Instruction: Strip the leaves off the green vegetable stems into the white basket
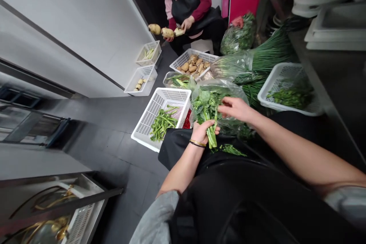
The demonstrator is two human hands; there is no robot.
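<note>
My left hand (202, 131), with a yellow and a black band at the wrist, is closed around the stems of a bunch of leafy greens (206, 105). The bunch stands upright above my lap, leaves at the top and cut stems below. My right hand (236, 109) is beside the leaves on the right, its fingers bent and apart; nothing shows between them. Torn green bits (233, 150) lie on my black apron (246, 190). Left of the bunch, a white perforated basket (144, 120) holds trimmed green stems (164, 122). A clear plastic bag (233, 89) is behind the greens.
Opposite, a co-worker (190, 7) holds lotus root (167, 32). Nearby are a basket of potatoes (194, 65), bagged long green stalks (265, 55), small white baskets (148, 78) and a basket of leaves (291, 95). A metal shelf (323, 80) edges the right; grey floor (110, 152) lies left.
</note>
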